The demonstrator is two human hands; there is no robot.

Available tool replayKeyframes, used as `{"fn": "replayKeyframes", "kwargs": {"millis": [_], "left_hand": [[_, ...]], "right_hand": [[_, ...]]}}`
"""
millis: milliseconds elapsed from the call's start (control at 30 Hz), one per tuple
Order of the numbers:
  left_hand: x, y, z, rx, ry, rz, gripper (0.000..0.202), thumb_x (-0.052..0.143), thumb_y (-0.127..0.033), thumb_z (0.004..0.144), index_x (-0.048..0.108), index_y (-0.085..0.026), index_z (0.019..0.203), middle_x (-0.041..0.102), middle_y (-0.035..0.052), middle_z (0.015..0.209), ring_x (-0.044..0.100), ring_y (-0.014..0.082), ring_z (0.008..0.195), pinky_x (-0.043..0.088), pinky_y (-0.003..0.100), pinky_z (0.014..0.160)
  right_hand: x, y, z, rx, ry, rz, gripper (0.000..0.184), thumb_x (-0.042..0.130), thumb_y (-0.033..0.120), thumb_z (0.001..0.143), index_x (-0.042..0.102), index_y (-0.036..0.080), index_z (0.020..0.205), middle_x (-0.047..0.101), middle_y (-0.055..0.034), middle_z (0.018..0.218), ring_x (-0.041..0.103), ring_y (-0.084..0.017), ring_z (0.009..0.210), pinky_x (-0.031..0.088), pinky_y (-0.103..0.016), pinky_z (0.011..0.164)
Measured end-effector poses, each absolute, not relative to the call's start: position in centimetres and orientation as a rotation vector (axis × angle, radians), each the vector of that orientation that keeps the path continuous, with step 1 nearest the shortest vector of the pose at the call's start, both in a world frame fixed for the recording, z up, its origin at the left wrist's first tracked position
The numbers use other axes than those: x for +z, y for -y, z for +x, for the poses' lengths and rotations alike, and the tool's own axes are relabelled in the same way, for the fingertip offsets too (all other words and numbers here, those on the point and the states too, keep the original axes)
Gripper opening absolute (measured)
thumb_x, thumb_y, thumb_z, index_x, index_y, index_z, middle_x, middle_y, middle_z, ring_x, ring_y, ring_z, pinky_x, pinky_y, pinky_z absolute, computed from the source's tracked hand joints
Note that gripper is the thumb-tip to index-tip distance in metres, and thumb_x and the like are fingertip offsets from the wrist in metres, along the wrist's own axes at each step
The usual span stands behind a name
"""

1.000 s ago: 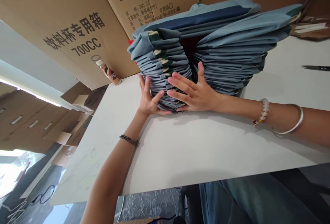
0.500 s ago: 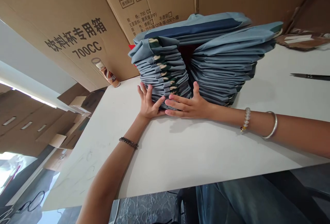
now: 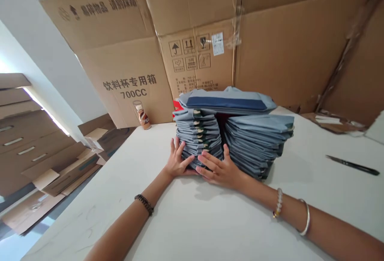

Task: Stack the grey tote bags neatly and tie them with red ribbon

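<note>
A tall stack of folded blue-grey cloth pieces (image 3: 198,127), with dark green and cream bits along its front, stands on the white table. My left hand (image 3: 179,161) lies against its lower left corner, thumb and fingers spread. Against the lower front, my right hand (image 3: 220,169) rests with its fingers stretched out and thumb raised. Just to the right is a second stack of the same folded cloth (image 3: 255,145), fanned at its right side. Behind both lies another blue-grey pile (image 3: 228,103) with a dark blue band on top.
Large cardboard sheets (image 3: 195,13) stand upright behind the stacks. A dark pen-like tool or knife (image 3: 352,165) lies at the right of the white table (image 3: 192,221). Something red (image 3: 177,107) shows behind the left stack. More cardboard boxes (image 3: 66,165) are on the left, beyond the table edge.
My view has tilted upward, so the stacks and hands appear lower and more cardboard shows. Both hands stay against the left stack, the right hand's fingers slightly lower on its front.
</note>
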State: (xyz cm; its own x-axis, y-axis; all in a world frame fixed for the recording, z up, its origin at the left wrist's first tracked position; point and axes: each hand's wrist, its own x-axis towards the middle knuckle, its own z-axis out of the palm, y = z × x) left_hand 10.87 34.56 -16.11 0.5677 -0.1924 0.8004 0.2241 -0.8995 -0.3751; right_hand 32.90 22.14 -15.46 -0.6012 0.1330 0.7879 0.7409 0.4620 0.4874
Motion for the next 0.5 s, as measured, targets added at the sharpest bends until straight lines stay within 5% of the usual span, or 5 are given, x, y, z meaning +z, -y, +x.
{"fn": "replayKeyframes", "kwargs": {"millis": [167, 267, 333, 500], "left_hand": [[-16.7, -34.6, 10.1, -1.259, 0.047, -2.307, 0.07, 0.063, -0.067, 0.08, 0.045, -0.034, 0.14, 0.015, 0.0145, 0.165, 0.014, 0.0464, 0.151, 0.019, 0.073, 0.113], [-15.7, -33.8, 10.0, -1.421, 0.178, -2.217, 0.056, 0.038, -0.065, 0.093, 0.039, -0.038, 0.142, 0.027, 0.01, 0.161, 0.023, 0.0397, 0.15, 0.02, 0.068, 0.116], [-13.3, -32.7, 10.3, -1.586, 0.333, -2.109, 0.057, 0.025, -0.065, 0.095, 0.035, -0.037, 0.143, 0.036, 0.0109, 0.154, 0.034, 0.0365, 0.146, 0.025, 0.065, 0.116], [-3.2, -29.5, 12.0, -1.497, 0.683, -2.382, 0.066, 0.036, -0.065, 0.093, 0.041, -0.022, 0.143, 0.052, 0.0177, 0.141, 0.046, 0.0345, 0.136, 0.037, 0.057, 0.109]], "right_hand": [[-12.3, -19.4, 31.7, -1.053, 2.086, -0.679, 0.034, 0.06, 0.027, 0.093, 0.058, 0.022, 0.126, 0.054, -0.0084, 0.145, 0.021, -0.024, 0.151, 0.003, -0.065, 0.121], [-6.6, -15.6, 32.6, -1.065, 2.031, -0.553, 0.033, 0.06, 0.026, 0.093, 0.057, 0.03, 0.126, 0.054, 0.0004, 0.145, 0.03, -0.021, 0.147, 0.009, -0.059, 0.123], [-1.8, -13.9, 34.6, -1.062, 1.905, -0.668, 0.036, 0.06, 0.023, 0.093, 0.056, 0.029, 0.128, 0.058, -0.0023, 0.14, 0.041, -0.021, 0.141, 0.013, -0.054, 0.124], [6.0, -17.9, 40.9, -0.648, 1.922, -1.282, 0.044, 0.062, 0.03, 0.089, 0.052, 0.021, 0.13, 0.067, -0.011, 0.123, 0.063, -0.029, 0.11, 0.048, -0.05, 0.098]]}}
